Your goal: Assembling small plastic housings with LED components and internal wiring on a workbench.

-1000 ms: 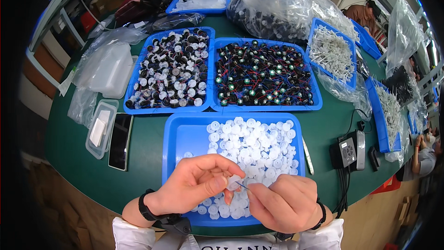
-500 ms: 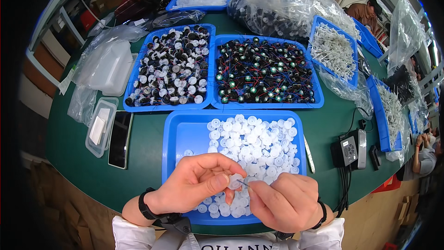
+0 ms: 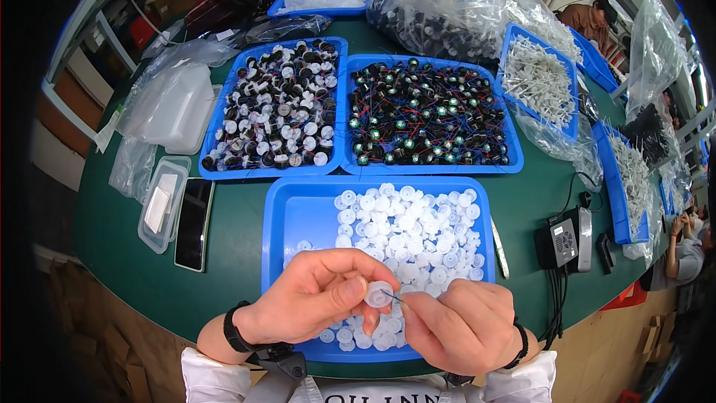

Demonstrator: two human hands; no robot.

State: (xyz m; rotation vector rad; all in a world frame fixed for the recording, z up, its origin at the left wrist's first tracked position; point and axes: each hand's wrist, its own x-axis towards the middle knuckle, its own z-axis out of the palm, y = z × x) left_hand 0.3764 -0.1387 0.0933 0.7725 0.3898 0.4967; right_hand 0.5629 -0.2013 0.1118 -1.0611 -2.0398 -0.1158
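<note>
My left hand [image 3: 321, 296]: pinching a translucent cap [image 3: 377, 295] above the blue tray [image 3: 302, 213] | my right hand [image 3: 464, 325]: pinching a thin, dark wire-like piece [image 3: 393, 298] at the cap's face | step, I judge: fitting piece to cap | next move calls for: steady hold, true alignment

**Translucent white, round plastic cap [image 3: 376, 296] and thin dark wire [image 3: 394, 297]**

You hold the cap raised and tilted, its circular face, with a smaller ring inside, turned largely toward you. The wire slants down rightward from near the face's centre into your grip; whether it passes through cannot be told.
</note>
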